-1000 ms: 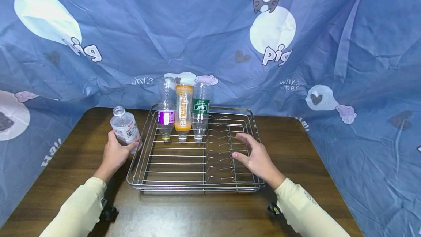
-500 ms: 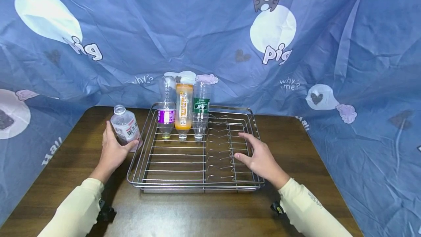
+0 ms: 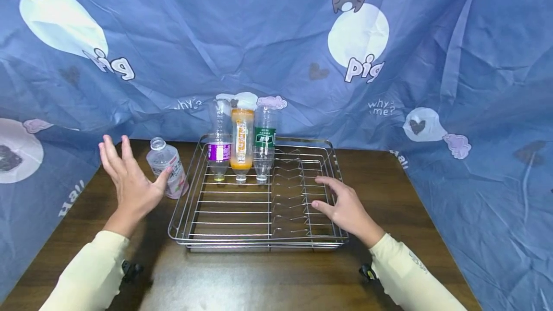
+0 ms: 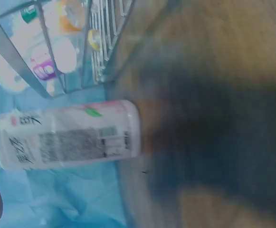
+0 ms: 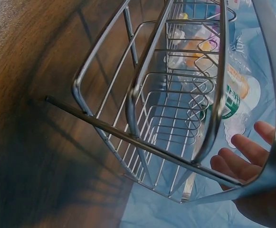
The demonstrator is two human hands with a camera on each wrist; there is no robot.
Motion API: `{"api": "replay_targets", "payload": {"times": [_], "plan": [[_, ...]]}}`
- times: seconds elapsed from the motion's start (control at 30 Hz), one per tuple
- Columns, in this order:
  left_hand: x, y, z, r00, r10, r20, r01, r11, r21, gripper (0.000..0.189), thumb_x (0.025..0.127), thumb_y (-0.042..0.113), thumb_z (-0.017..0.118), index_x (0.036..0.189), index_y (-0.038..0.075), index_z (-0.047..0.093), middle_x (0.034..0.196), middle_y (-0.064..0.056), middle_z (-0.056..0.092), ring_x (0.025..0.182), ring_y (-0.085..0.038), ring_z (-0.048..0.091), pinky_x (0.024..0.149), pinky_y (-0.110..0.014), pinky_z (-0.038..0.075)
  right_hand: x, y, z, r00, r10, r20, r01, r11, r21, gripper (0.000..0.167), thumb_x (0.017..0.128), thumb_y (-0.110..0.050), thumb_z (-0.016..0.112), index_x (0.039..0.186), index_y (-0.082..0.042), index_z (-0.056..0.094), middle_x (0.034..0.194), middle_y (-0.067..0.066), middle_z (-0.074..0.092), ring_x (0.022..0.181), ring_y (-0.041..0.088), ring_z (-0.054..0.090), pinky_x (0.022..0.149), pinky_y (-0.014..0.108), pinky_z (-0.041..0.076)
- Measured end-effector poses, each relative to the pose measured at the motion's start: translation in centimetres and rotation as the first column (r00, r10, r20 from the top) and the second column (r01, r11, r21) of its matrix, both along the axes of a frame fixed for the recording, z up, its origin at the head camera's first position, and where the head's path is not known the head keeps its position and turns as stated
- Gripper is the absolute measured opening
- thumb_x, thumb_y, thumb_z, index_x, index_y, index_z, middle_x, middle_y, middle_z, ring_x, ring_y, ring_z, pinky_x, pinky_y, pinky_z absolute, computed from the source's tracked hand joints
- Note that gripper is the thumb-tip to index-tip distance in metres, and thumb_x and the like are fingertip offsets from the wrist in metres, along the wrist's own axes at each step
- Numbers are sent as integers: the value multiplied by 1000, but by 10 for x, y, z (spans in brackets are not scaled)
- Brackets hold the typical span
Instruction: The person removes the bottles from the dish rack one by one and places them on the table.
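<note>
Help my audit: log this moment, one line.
left hand: spread, near pink bottle; right hand: at rack, right side; pink bottle: upright on table; three bottles: neck-down in rack

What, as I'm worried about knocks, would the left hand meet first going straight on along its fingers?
Ahead of the left hand, likely the blue curtain; the thumb might brush the nearby bottle sooner, as depth is unclear.

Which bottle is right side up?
The pinkish bottle beside the rack: its neck points up. The rack's purple-labelled bottle, orange bottle and green-labelled bottle point neck down.
</note>
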State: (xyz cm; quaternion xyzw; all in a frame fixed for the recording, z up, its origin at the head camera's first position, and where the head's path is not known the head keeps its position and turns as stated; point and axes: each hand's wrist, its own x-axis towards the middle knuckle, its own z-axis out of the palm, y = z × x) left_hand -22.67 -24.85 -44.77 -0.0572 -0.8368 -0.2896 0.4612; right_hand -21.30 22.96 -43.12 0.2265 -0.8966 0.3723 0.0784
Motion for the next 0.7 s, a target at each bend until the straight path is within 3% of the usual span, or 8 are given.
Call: {"api": "replay_targets", "payload": {"times": [0.27,0.57,0.7], "plan": [[-11,20,20,983,-131,-129,111,982,-151,95,77,49,70,149,-1,35,161,-28,14,148,-50,5,120,-62,5,0,2,-1,1000,11,-16,-11,1000,2,54,84,-16,83,131,-3,62,138,14,61,130,34,54,103,51,48],[-15,37,35,976,-198,-87,171,953,-249,98,75,42,69,152,-3,31,162,-28,12,149,-48,4,121,-62,7,1,2,-3,999,6,-32,-6,1000,-7,51,83,-15,84,128,0,64,137,14,61,128,34,56,101,50,50],[-17,40,37,973,-223,-51,196,926,-322,94,77,40,68,152,-4,32,161,-29,14,149,-49,7,121,-61,11,1,2,-4,999,10,-37,-11,1000,-10,51,83,-15,83,128,0,64,137,14,61,128,34,55,102,51,49]]}}
